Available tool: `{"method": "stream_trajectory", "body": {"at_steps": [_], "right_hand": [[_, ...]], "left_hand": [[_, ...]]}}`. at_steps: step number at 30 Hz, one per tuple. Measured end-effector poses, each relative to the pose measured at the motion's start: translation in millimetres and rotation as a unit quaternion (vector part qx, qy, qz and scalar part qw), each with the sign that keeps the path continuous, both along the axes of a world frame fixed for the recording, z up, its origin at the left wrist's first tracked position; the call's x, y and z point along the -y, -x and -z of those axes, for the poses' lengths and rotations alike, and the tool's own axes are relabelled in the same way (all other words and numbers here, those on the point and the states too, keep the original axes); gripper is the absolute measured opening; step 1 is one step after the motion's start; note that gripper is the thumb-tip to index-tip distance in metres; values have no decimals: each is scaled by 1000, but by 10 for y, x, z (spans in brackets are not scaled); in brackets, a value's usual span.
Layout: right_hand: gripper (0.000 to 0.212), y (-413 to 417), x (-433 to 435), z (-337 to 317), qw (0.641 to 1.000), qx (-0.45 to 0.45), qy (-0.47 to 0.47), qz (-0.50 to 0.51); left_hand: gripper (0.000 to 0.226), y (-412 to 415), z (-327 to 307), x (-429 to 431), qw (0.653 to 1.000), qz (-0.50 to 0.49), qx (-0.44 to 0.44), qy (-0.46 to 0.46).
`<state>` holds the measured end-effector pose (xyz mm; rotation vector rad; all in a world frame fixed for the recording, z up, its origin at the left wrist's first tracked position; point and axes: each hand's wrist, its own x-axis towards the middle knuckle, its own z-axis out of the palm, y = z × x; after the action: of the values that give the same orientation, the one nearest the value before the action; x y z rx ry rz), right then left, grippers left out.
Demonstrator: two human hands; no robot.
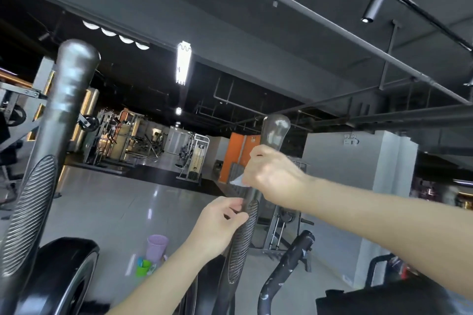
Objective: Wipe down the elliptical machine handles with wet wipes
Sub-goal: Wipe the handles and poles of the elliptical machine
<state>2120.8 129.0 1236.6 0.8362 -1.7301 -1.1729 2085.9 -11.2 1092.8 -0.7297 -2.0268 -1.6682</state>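
While the right hand [273, 174] clasps a wet wipe [236, 181] round the right handle [276, 130] just below its rounded top, right of centre, the left hand [220, 225] curls round the same handle lower, at its ribbed patch; the left handle [69, 89] stands at the frame's left; the wall sign [351, 139] at mid right is too small to read.

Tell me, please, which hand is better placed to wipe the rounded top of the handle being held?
The right. The right hand grips the handle just below its rounded top, with the wipe showing under it; the left hand holds lower, at the ribbed section.
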Motion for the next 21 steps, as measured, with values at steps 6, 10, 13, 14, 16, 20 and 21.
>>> {"method": "stream_trajectory", "body": {"at_steps": [6, 10, 13, 14, 16, 20, 21], "right_hand": [[34, -55, 30, -663, 996, -18, 81, 35], [18, -76, 10, -84, 986, 48, 132, 89], [34, 122, -77, 519, 994, 87, 44, 57], [33, 155, -115, 653, 995, 97, 25, 25], [26, 171, -176, 730, 994, 103, 5, -48], [38, 15, -230, 224, 989, 9, 85, -121], [37, 7, -254, 91, 985, 1, 113, -132]], "left_hand": [[26, -21, 12, -14, 1000, 6, 2, -17], [25, -27, 95, 4, 999, 12, 23, -37], [17, -62, 161, 14, 999, 18, 23, -33], [14, -67, 177, 17, 999, 16, 19, -28], [15, -75, 183, 22, 1000, 13, 11, -21], [40, -130, 145, 37, 1000, 21, 8, -13], [40, -131, 146, 32, 1000, 21, 11, -9]]}}
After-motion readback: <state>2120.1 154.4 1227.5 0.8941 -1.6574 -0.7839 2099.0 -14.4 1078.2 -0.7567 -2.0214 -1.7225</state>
